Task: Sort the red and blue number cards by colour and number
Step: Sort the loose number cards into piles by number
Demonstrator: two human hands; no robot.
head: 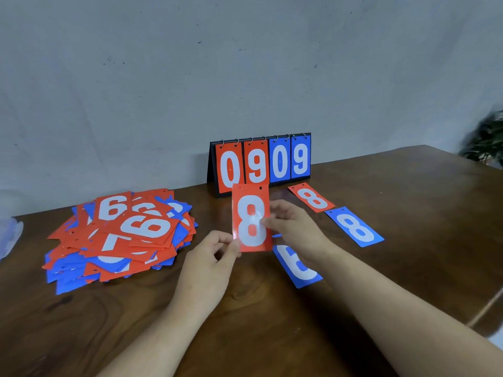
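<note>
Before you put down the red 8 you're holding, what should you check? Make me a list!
1. The held red 8 card is gripped by the left hand and the right hand: ok.
2. Its number reads plainly as 8: ok.
3. A lying red 8 card is on the table to match it: ok.
4. The blue 8 card lies beside that one, not covering it: ok.
5. Number on the half-hidden blue card under the right hand: cannot tell.
6. The mixed pile is sorted: not ok, red and blue are jumbled together.
</note>
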